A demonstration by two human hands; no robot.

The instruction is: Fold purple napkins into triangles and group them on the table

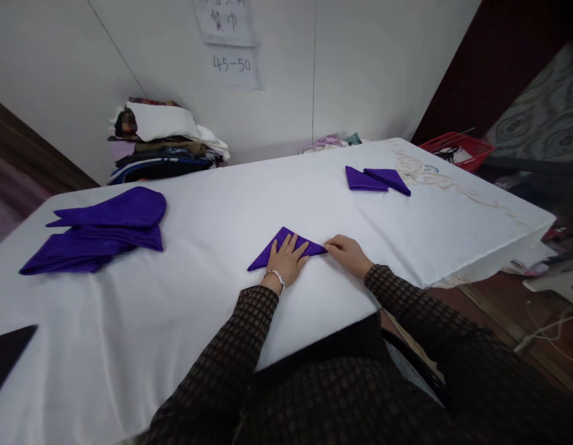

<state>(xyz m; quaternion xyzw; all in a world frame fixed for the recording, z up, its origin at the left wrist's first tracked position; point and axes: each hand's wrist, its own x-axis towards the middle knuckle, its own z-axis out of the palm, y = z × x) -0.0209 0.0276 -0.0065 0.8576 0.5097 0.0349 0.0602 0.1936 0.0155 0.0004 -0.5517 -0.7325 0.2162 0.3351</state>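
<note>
- Because the left hand [288,261] only presses from above, the cloth [264,258] at the centre of the frame could slide if that pressure eases; its fingers are spread and flat, gripping nothing.
- At the cloth's right tip, the right hand [351,254] has thumb and fingertips pinched together on the point; a hard pull there could skew the triangle or draw its layers apart.
- Should that pinch catch only the top layer, the ones beneath might shift out of line; how many it holds, I cannot tell.
- The bracelet [281,282] on the left wrist sits near the lower edge and could snag the fabric if the wrist drags across it.
- Under both hands, the sheet [207,278] looks smooth and loosely draped, so it could ruck up and carry the cloth with it.
- Towards the upper right, two folded pieces [363,181] [392,178] touch or overlap; a brush of the sleeve [397,287] could disturb them if the right arm reaches forward.
- At left, the pile [110,210] is uneven, and a tug at one layer could drag others along.
</note>
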